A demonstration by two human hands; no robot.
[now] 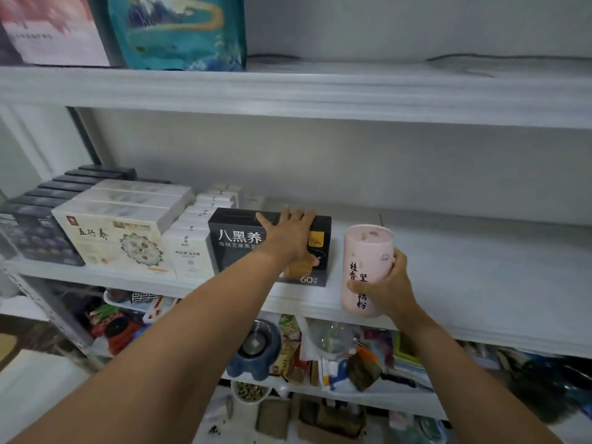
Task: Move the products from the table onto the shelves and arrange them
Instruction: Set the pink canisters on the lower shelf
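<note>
Pressing its straight, spread fingers flat on the front of a black box (237,238), the left hand (288,233) steadies it. The right hand (389,283) curls fingers and thumb round a pink canister (365,251) at the front edge of the middle shelf (464,283), just beside the box. Advice: push the box flush, then seat the canister fully; counted, one black box, one pink canister, and above, one teal bag (179,30) and one reddish bag (54,30).
</note>
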